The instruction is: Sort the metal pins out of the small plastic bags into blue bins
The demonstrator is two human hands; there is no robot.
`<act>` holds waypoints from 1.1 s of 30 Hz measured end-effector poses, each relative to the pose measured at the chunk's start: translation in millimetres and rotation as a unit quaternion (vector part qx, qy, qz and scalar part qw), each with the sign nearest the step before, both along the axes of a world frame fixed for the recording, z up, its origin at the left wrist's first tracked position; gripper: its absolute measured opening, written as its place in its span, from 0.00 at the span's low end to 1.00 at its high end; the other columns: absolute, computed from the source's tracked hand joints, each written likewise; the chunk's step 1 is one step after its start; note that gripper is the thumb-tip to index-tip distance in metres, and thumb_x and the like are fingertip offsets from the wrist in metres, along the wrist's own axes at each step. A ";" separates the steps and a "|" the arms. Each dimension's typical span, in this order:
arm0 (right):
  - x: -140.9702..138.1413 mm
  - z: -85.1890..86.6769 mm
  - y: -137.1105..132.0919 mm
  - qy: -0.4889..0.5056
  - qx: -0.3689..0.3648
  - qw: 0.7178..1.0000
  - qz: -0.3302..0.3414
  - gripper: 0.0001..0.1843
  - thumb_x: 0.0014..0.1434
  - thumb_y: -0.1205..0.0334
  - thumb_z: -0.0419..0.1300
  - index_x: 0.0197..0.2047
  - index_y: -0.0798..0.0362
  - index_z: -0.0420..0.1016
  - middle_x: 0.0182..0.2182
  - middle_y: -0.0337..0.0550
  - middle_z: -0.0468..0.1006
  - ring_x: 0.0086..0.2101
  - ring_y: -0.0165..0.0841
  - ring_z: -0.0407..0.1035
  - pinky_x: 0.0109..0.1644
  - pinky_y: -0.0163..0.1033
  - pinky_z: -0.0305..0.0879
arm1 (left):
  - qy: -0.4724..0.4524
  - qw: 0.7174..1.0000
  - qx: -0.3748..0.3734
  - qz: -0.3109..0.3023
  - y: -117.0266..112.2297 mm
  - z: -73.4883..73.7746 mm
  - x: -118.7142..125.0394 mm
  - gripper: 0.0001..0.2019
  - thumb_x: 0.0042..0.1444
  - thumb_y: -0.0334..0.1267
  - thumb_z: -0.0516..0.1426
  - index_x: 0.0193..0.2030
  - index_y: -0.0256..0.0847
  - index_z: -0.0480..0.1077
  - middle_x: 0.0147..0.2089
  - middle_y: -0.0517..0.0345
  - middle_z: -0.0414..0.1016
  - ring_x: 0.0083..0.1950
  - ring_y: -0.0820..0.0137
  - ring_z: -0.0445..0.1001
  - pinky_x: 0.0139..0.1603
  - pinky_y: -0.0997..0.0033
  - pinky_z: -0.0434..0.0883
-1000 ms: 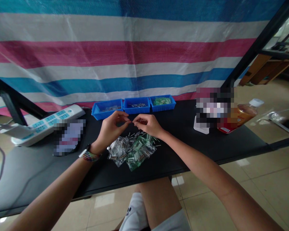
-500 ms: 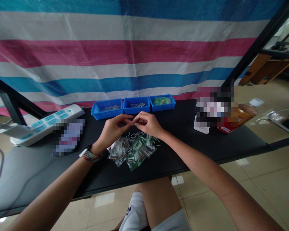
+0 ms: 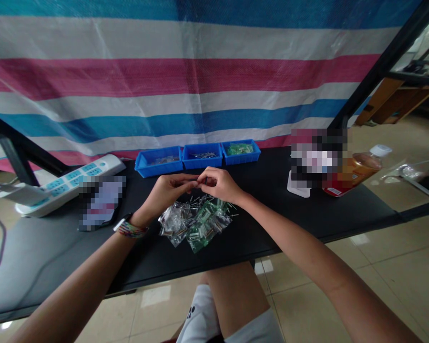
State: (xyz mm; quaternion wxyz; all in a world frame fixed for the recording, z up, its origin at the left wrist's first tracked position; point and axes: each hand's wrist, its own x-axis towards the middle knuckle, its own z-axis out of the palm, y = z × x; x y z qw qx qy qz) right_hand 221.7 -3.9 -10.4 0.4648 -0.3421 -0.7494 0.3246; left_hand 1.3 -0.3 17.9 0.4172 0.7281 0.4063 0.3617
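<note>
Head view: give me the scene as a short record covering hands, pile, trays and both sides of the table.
Left hand: fingertips meet the right hand's; anything held is too small to tell
Right hand: thumb and fingers pinched together
Pile: clear bags, green bags, loose metal pins
Blue trays: three in a row beyond the hands
Table, left: power strip
Table, right: bottle

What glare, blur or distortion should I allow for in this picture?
Head view: bright reflections on the tiled floor and, at left, pale sheen on the tabletop; head view: bottle partly pixelated and leaning outward, probably wide-angle distortion; head view: soft detail where the left hand and right hand meet, so anything pinched can't be made out.
</note>
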 end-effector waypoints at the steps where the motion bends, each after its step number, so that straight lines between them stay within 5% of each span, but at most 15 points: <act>1: 0.8 0.7 0.3 0.001 -0.004 1.000 -0.004 0.02 0.62 0.65 0.68 0.37 0.54 0.80 0.37 0.40 0.77 0.29 0.27 0.67 0.33 0.35 0.64 | -0.001 1.000 0.006 0.002 -0.1 1.2 0.0 0.25 0.58 0.59 0.69 0.48 0.38 0.86 0.39 0.49 0.87 0.34 0.65 0.79 0.36 0.68 0.75; 14: 4.3 2.1 3.1 0.040 -0.027 0.996 -0.069 0.20 0.67 0.44 0.65 0.32 0.52 0.74 0.31 0.40 0.72 0.31 0.31 0.68 0.32 0.35 0.63 | 0.012 0.996 0.086 0.014 4.6 -0.2 -2.0 0.16 0.61 0.52 0.66 0.40 0.39 0.79 0.39 0.51 0.84 0.41 0.63 0.81 0.45 0.65 0.76; 20: -0.3 -0.4 2.2 0.133 -0.124 0.983 -0.026 0.15 0.60 0.49 0.70 0.42 0.51 0.77 0.35 0.38 0.77 0.27 0.28 0.70 0.28 0.33 0.68 | 0.039 0.995 0.083 0.038 3.2 0.5 -1.4 0.19 0.64 0.56 0.63 0.38 0.39 0.78 0.34 0.54 0.81 0.35 0.66 0.76 0.37 0.69 0.71; 26: -0.2 -1.6 2.6 0.149 -0.118 0.982 -0.009 0.10 0.56 0.58 0.70 0.38 0.53 0.76 0.32 0.38 0.77 0.26 0.27 0.71 0.29 0.33 0.69 | 0.058 0.993 0.094 0.046 3.7 -1.1 -1.6 0.22 0.67 0.56 0.60 0.32 0.39 0.76 0.28 0.58 0.76 0.27 0.71 0.66 0.29 0.71 0.60; 33: -0.2 3.6 -0.3 0.151 -0.137 0.979 -0.009 0.10 0.55 0.57 0.69 0.36 0.53 0.76 0.30 0.37 0.77 0.25 0.27 0.70 0.28 0.33 0.68 | 0.032 0.995 0.085 0.031 1.7 1.0 -0.9 0.18 0.67 0.54 0.61 0.36 0.39 0.77 0.33 0.55 0.80 0.33 0.68 0.74 0.34 0.70 0.67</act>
